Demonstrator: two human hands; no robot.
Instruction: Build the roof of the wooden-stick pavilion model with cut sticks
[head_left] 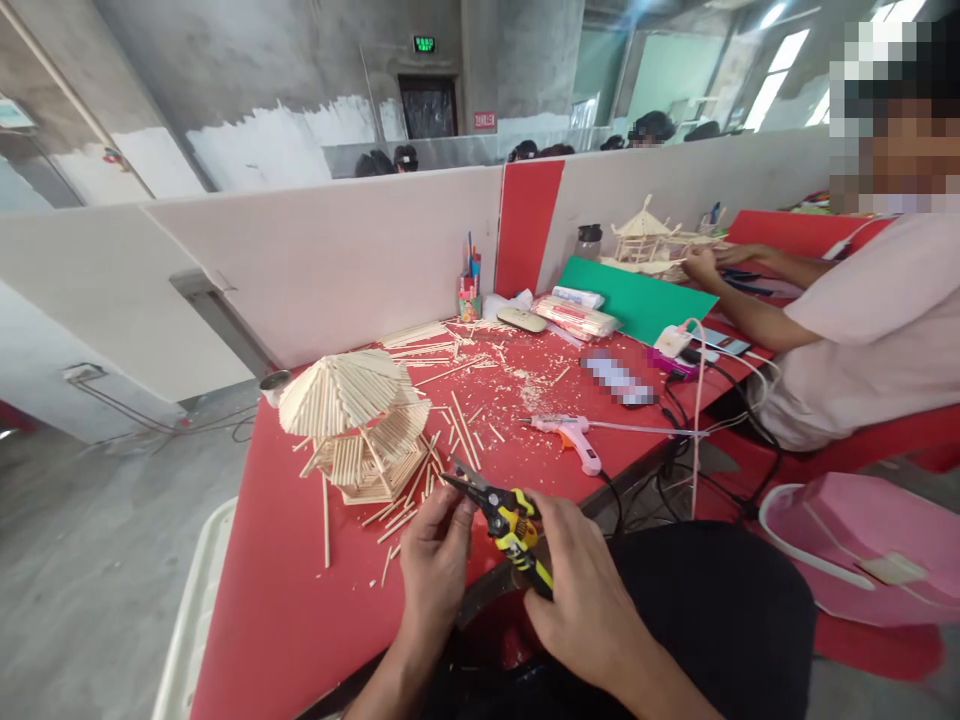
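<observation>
My right hand [581, 580] is closed around the handles of yellow-and-black snips [510, 525]. Their dark jaws point up and left, over the table's front edge. At the jaw tips, my left hand [436, 560] has its fingers pinched together; whatever they may hold is too small to make out. Just beyond the left hand stands a little pavilion [349, 420] made of thin wooden sticks, with a pointed roof and a railed base. Loose cut sticks [401, 522] lie between the pavilion and my hands.
A pink glue gun [574, 437] lies on the red table [285, 610], its cord hanging over the edge. Behind are stick packs [577, 315], a green board [637, 300] and a pen cup [470, 300]. At right, a co-worker [862, 320] handles another stick model [643, 240] near a pink bin [877, 540].
</observation>
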